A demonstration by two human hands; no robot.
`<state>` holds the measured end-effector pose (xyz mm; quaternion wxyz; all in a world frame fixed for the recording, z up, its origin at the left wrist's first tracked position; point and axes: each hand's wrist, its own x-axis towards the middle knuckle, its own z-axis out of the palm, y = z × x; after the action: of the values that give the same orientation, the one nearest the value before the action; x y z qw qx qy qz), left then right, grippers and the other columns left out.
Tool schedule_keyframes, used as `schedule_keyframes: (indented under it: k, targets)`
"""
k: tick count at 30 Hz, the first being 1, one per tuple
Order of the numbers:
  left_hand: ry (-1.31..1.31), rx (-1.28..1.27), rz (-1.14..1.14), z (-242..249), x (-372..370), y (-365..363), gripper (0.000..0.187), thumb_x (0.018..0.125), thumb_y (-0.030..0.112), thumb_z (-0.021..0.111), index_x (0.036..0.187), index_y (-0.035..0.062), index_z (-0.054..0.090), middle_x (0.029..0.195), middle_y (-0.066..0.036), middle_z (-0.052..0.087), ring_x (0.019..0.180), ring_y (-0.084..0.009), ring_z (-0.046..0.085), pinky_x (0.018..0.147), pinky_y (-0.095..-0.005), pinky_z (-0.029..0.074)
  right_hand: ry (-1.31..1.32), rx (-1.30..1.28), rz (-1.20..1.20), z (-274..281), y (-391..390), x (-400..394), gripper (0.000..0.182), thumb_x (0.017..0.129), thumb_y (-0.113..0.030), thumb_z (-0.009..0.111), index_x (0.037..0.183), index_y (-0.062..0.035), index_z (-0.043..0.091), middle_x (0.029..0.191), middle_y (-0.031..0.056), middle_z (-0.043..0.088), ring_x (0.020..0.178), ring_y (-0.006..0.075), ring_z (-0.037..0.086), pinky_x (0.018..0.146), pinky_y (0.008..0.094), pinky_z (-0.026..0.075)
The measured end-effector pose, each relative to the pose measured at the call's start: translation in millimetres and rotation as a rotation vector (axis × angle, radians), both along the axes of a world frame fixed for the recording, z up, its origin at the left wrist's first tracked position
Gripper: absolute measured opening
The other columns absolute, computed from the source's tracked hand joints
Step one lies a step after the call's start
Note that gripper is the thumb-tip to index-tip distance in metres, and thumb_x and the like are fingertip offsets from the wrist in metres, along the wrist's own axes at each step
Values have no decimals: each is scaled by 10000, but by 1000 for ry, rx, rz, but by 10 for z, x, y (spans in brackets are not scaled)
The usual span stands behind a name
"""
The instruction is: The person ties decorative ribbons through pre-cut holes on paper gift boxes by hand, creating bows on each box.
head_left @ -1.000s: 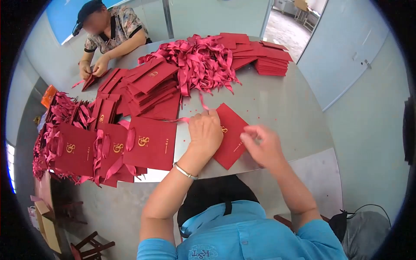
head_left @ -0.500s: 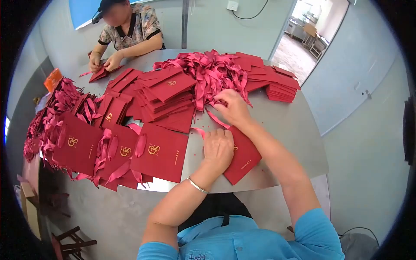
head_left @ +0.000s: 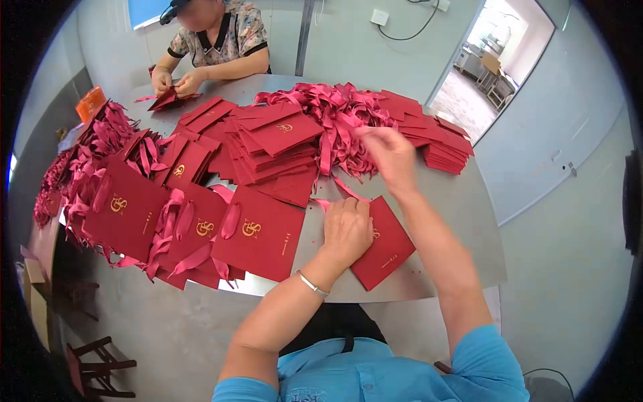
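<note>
A small red paper bag [head_left: 387, 258] with gold lettering lies tilted on the table in front of me. My left hand [head_left: 348, 231] is closed over its upper left edge, covering part of the print. Pink ribbon [head_left: 349, 187] comes out from around those fingers and bends at the bag's top. My right hand [head_left: 390, 155] is raised at the right side of a heap of pink ribbons [head_left: 341, 110]. Its fingers are pinched together on what looks like a ribbon, slightly blurred against the heap.
Flat red bags lie in a stack [head_left: 274, 144] left of the heap and another stack [head_left: 445, 154] to its right. Bags with ribbon handles [head_left: 258, 234] cover the table's left. Across the table [head_left: 462, 234], a co-worker's hands [head_left: 191, 84] hold a red bag. A stool [head_left: 100, 365] stands lower left.
My right hand has lifted and moved away from the bag, toward the ribbon heap. My left hand stays on the bag. The whole view has shifted a little.
</note>
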<state>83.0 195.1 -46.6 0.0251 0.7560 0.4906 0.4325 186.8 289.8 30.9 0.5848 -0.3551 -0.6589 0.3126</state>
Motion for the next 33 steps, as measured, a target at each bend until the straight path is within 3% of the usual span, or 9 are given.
schedule_keyframes:
  k: [5,8,10,12,13,15,17,26,33]
  targets:
    - [-115,-104,-73,5,-19,35,207,735,123,698,896,26,612,822,-171,633,787,-350,624,717,-438,495,614,35,-158,347,-424,888,182,935,-63,558,1104,4,547,994,118,670,878,209,646,787,300,519]
    - [-202,-174,-112,10,-19,47,186,758,129,690,902,25,636,804,-172,656,765,-343,645,681,-426,510,581,171,-272,602,-799,1309,184,947,-64,539,1119,3,543,931,92,649,795,165,617,712,250,490]
    - [-255,-218,-140,26,-23,38,178,766,135,690,900,24,654,789,-172,665,747,-336,655,667,-416,516,405,321,-334,715,-1087,1456,179,956,-77,527,1116,1,547,857,49,607,713,111,555,645,215,441]
    - [-239,-352,-199,90,-57,10,175,765,155,701,890,34,688,783,-180,671,727,-309,666,659,-385,519,12,196,-634,603,-1287,1352,163,961,-87,515,1078,-26,609,839,-10,563,680,60,490,603,201,388]
    - [-282,-422,-263,152,-72,-14,151,786,130,697,885,16,691,731,-124,679,662,-200,659,629,-316,508,-225,173,-692,470,-1353,1308,160,957,-84,517,1056,-34,633,838,-26,554,689,50,487,608,198,386]
    - [-336,-519,-385,140,-86,-9,124,806,103,681,886,9,686,722,-80,670,659,-144,628,623,-287,497,-370,-82,-464,175,-1540,1169,168,941,-55,513,1031,-33,654,849,-27,569,736,43,490,634,188,382]
    - [-415,-619,-578,191,-102,-37,75,852,39,643,898,-12,672,733,14,636,684,-41,547,622,-223,470,-480,-42,-245,-177,-1573,1136,177,905,8,525,1030,-11,649,910,11,592,790,51,513,675,191,407]
    - [-366,-808,-778,428,-85,-369,88,852,-18,627,933,-22,658,799,-1,649,731,-48,558,661,-216,473,-92,-137,-200,-529,-2115,862,250,815,112,582,1028,1,649,1091,62,560,869,68,534,704,195,436]
    - [-421,-874,-839,567,-352,-932,182,838,-81,597,1005,-29,646,882,-48,685,839,-80,615,761,-234,506,-184,-109,-81,-418,-2468,794,228,744,121,676,937,1,669,1012,80,621,743,64,545,638,202,435]
